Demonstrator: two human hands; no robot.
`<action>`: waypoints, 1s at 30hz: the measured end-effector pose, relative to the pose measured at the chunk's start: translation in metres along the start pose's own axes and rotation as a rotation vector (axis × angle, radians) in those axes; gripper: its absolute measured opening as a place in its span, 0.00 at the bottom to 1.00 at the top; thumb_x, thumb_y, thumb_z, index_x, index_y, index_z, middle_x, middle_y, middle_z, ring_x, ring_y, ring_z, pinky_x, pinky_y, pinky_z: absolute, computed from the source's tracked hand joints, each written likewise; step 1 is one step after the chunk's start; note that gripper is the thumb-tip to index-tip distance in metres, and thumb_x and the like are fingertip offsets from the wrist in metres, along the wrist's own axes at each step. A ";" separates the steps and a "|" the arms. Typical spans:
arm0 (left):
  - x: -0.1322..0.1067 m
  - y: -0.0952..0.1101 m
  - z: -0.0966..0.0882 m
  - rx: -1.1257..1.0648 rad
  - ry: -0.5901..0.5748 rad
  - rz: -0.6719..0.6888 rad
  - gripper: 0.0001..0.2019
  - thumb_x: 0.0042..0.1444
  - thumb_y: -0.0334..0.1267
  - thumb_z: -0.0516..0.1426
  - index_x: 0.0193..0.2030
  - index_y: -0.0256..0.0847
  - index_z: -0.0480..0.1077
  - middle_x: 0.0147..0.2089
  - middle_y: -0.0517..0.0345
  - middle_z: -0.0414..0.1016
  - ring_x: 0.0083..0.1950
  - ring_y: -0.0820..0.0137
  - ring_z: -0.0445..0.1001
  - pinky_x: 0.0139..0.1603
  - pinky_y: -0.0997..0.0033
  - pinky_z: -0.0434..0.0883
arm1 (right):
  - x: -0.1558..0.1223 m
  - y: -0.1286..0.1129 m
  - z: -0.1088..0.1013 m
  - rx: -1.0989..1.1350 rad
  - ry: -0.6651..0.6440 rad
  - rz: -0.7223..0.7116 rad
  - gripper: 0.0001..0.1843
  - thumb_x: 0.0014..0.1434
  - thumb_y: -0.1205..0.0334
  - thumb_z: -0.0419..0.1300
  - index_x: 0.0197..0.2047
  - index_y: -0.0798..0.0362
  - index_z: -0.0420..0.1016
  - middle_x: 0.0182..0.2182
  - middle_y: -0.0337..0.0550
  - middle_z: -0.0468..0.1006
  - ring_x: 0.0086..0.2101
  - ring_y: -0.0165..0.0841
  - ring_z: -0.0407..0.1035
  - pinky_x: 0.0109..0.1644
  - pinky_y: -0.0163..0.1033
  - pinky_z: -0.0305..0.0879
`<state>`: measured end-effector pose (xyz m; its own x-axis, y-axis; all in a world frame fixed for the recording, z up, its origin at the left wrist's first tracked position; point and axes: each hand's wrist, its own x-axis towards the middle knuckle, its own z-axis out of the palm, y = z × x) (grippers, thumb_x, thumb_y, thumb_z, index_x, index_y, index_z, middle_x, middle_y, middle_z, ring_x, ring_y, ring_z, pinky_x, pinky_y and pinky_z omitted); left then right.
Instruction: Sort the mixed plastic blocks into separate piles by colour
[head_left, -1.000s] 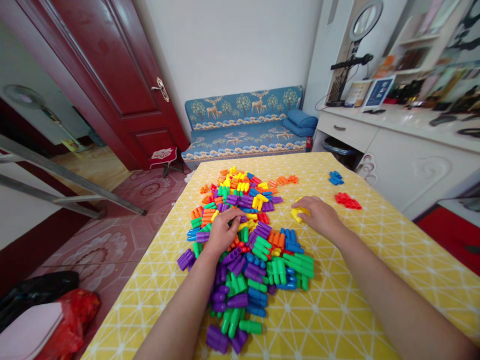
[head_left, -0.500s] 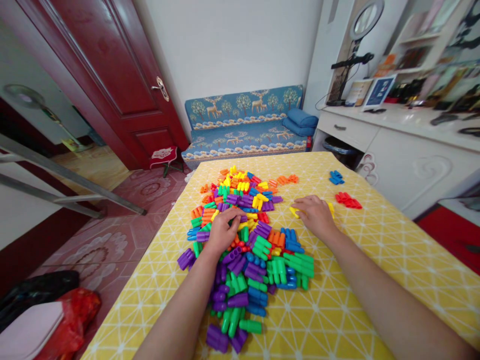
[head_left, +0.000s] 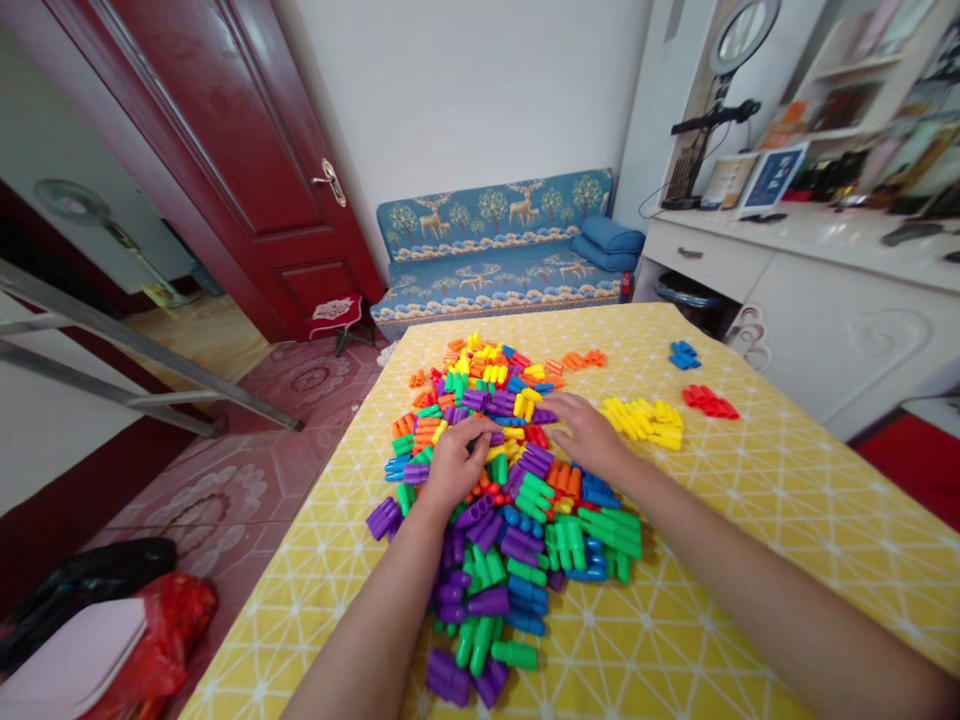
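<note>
A mixed heap of plastic bullet-shaped building blocks (head_left: 525,545) in several colours spreads over the middle of the table. My left hand (head_left: 457,465) rests on the heap's left side, its thumb apart from the fingers and nothing visibly gripped. Reaching in from the right, my right hand (head_left: 586,432) has its fingers stretched out beside a yellow block (head_left: 527,403) on top of the heap. Its thumb is spread away and it holds nothing visible. Just right of that hand lies a group of yellow blocks (head_left: 643,420).
Red blocks (head_left: 710,401) and blue blocks (head_left: 684,354) lie in small groups on the right. A row of orange blocks (head_left: 576,361) sits at the far side. The table (head_left: 285,610) has a yellow patterned cloth; a blue sofa (head_left: 495,250) stands behind it.
My right hand has moved left from the yellow group to the heap, uncovering that group. My left hand stays about where it was. The view has shifted slightly.
</note>
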<state>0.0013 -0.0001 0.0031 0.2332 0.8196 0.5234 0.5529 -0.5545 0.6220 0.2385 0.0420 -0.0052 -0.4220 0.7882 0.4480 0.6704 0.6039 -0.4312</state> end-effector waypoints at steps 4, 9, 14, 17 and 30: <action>0.000 -0.002 0.000 -0.009 -0.007 -0.001 0.11 0.61 0.29 0.52 0.41 0.41 0.76 0.40 0.55 0.78 0.43 0.67 0.76 0.46 0.67 0.70 | 0.026 -0.007 0.010 -0.092 -0.081 0.136 0.32 0.54 0.65 0.61 0.63 0.55 0.63 0.57 0.52 0.67 0.55 0.41 0.64 0.58 0.44 0.62; 0.000 -0.005 0.002 -0.028 0.005 -0.003 0.12 0.61 0.28 0.51 0.41 0.41 0.76 0.41 0.55 0.78 0.43 0.67 0.76 0.47 0.68 0.71 | 0.042 -0.013 0.021 -0.265 -0.179 0.225 0.34 0.54 0.63 0.62 0.64 0.50 0.62 0.52 0.52 0.70 0.50 0.44 0.69 0.51 0.43 0.64; 0.000 -0.005 0.002 -0.034 0.008 0.002 0.12 0.61 0.29 0.51 0.41 0.41 0.76 0.41 0.54 0.78 0.44 0.66 0.76 0.48 0.67 0.71 | 0.042 -0.020 0.020 -0.321 -0.166 0.276 0.26 0.53 0.56 0.62 0.57 0.45 0.69 0.47 0.50 0.71 0.44 0.43 0.72 0.43 0.41 0.64; 0.000 -0.004 0.002 -0.034 0.009 0.005 0.12 0.61 0.29 0.51 0.41 0.41 0.76 0.41 0.54 0.78 0.44 0.66 0.76 0.48 0.67 0.71 | 0.039 -0.020 0.015 -0.319 -0.114 0.288 0.21 0.53 0.57 0.61 0.51 0.47 0.71 0.46 0.48 0.72 0.39 0.40 0.72 0.40 0.39 0.63; -0.001 -0.003 0.001 -0.034 0.033 -0.017 0.10 0.61 0.33 0.53 0.44 0.41 0.75 0.44 0.54 0.79 0.47 0.65 0.76 0.51 0.64 0.70 | -0.006 -0.002 0.005 0.608 0.152 0.479 0.12 0.52 0.52 0.58 0.37 0.49 0.69 0.30 0.38 0.74 0.23 0.30 0.68 0.25 0.36 0.67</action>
<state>0.0005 0.0005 0.0002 0.1973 0.8242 0.5308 0.5291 -0.5453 0.6502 0.2367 0.0363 -0.0108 -0.0542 0.9807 0.1878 0.2883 0.1955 -0.9374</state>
